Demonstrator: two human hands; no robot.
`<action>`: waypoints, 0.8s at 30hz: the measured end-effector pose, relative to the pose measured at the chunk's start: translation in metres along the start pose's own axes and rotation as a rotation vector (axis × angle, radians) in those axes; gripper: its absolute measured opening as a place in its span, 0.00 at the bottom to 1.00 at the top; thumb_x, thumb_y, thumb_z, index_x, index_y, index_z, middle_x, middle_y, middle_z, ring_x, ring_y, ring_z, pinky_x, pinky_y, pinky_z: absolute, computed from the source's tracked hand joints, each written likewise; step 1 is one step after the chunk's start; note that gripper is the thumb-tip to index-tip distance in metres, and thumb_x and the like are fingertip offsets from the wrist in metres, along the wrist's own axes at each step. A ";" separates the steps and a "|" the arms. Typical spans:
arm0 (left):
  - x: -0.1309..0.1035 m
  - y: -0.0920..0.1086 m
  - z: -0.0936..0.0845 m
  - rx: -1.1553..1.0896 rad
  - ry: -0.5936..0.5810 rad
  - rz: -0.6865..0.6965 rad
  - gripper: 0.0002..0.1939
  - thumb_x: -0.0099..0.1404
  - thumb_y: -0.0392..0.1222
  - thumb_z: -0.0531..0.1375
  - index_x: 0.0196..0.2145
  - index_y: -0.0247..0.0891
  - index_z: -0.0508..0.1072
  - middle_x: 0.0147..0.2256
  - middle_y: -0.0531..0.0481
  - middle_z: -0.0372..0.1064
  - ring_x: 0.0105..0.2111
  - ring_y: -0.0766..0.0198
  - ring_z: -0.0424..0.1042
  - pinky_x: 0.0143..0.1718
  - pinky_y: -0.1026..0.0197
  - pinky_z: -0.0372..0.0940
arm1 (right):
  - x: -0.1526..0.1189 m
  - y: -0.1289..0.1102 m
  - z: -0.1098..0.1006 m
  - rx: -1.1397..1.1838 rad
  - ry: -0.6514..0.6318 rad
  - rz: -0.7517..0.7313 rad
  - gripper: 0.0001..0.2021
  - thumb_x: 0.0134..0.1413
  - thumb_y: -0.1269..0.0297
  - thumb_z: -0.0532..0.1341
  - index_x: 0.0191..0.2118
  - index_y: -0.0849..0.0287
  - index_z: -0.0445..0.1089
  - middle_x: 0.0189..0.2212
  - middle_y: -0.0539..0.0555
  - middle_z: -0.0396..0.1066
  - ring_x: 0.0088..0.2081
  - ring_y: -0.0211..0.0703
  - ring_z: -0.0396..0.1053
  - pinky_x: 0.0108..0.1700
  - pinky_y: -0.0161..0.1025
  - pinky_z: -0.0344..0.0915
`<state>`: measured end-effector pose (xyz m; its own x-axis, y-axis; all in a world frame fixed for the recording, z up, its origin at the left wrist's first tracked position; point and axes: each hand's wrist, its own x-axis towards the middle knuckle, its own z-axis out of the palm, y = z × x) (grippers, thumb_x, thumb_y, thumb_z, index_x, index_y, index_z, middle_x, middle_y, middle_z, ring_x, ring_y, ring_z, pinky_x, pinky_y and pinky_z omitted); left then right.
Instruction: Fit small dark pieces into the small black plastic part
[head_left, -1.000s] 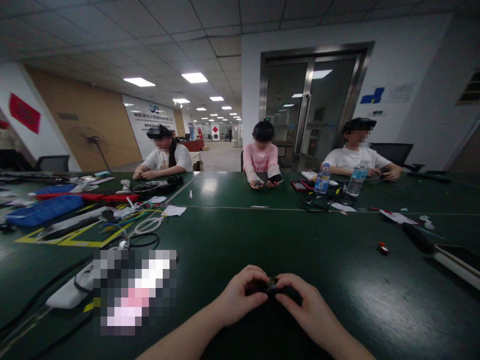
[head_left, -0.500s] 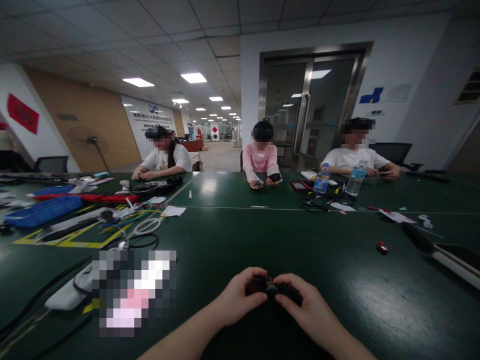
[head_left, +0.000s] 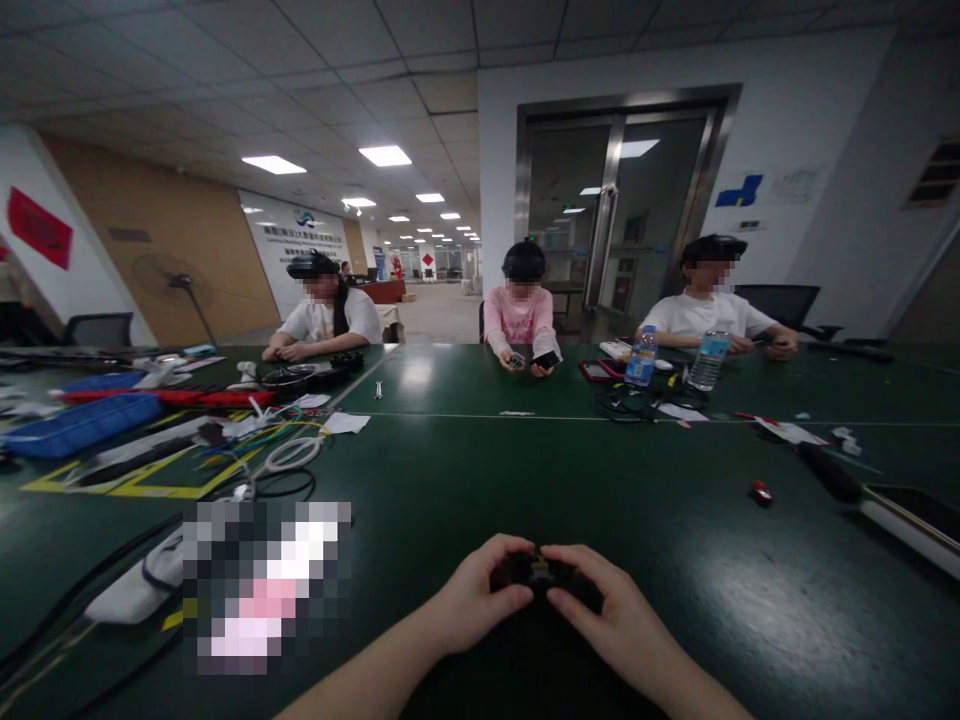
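Observation:
In the head view, a small dark object (head_left: 541,570) with a brassy or yellowish middle sits between my hands, low over the green table. My left hand (head_left: 480,595) curls around its left end, thumb in front and fingers behind. Around the right end, my right hand (head_left: 600,595) closes in the same way. The fingertips of both hands come close together near the brassy part. My fingers and the dim light hide most of the object, so its exact kind cannot be made out.
A white power strip (head_left: 131,590) with black cables lies to the left, near a blurred patch. Beyond are a blue tray (head_left: 82,425) and coiled wires (head_left: 292,455). A small red-and-silver item (head_left: 760,493) rests at right. Three people sit across the table near water bottles (head_left: 641,357).
My hands keep nearly the same grip and place. The view has shifted slightly. Across the table, the person in pink has turned the things in their hands a little.

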<state>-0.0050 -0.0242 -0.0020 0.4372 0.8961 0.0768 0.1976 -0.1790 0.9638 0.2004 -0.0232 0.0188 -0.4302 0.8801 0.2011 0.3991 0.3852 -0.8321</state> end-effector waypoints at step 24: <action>0.000 -0.004 0.002 0.102 -0.017 -0.049 0.23 0.56 0.38 0.62 0.49 0.38 0.62 0.43 0.47 0.65 0.40 0.59 0.67 0.40 0.57 0.63 | 0.002 -0.003 -0.001 0.016 -0.094 0.010 0.13 0.51 0.69 0.60 0.44 0.51 0.71 0.42 0.53 0.68 0.45 0.45 0.67 0.49 0.42 0.63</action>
<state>-0.0040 -0.0244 -0.0066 0.4395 0.8979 0.0247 0.3071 -0.1760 0.9353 0.1988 -0.0224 0.0220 -0.5004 0.8537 0.1443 0.3906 0.3714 -0.8423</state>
